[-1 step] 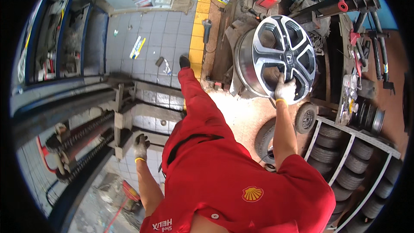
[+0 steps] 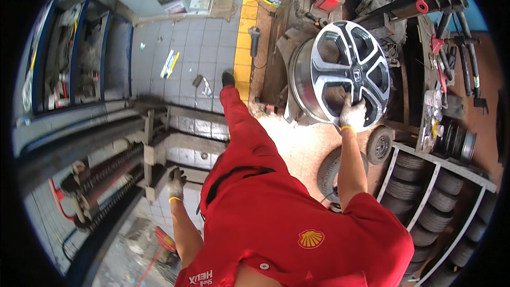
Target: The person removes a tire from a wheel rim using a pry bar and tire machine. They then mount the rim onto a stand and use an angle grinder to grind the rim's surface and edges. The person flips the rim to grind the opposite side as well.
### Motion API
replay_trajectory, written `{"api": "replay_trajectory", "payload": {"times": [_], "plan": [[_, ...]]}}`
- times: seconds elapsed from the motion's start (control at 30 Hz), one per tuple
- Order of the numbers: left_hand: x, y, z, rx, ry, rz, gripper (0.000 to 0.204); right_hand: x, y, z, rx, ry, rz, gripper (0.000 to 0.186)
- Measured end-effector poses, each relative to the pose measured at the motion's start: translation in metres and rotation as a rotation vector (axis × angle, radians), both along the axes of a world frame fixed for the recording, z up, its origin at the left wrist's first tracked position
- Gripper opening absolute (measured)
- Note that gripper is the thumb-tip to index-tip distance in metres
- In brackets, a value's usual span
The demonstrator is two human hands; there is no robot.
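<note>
A two-tone silver and black alloy wheel (image 2: 372, 77) rests tilted face up on a dark, worn metal stand (image 2: 287, 64). My right hand (image 2: 353, 110), in a pale glove with a yellow cuff, grips a lower spoke of the wheel. Down at my left side hangs my left hand (image 2: 176, 183) in a soiled glove, empty, with its fingers loosely apart, near the steel beams (image 2: 151, 143). My red trousers and shirt fill the lower middle.
Tyres (image 2: 409, 180) fill a white rack at the right, beside a steel wheel (image 2: 380, 146) and a loose tyre (image 2: 324, 183). A power tool (image 2: 254, 40) lies by the yellow floor strip. Blue-framed shelving (image 2: 117, 53) stands at the left; black arms (image 2: 446, 0) jut at upper right.
The wheel and my right hand appear very slightly lower and to the right in the picture. My left hand sits a little further right, still hanging empty.
</note>
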State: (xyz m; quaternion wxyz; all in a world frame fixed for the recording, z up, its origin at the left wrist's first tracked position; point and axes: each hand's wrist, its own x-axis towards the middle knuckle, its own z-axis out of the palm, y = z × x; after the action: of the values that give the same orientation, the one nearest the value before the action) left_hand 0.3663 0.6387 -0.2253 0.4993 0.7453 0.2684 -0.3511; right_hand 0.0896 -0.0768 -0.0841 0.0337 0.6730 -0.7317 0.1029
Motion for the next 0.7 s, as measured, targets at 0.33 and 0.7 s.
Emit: {"api": "replay_trajectory", "payload": {"times": [0.33, 0.7], "plan": [[0.27, -0.195, -0.086, -0.001, 0.085, -0.504, 0.035, 0.019, -0.017, 0.013, 0.108, -0.112, -0.028, 0.085], [0.478, -0.644, -0.126, 0.06, -0.366, -1.195, 0.048, 0.18, -0.02, 0.008, 0.025, -0.241, -0.114, 0.069]]}}
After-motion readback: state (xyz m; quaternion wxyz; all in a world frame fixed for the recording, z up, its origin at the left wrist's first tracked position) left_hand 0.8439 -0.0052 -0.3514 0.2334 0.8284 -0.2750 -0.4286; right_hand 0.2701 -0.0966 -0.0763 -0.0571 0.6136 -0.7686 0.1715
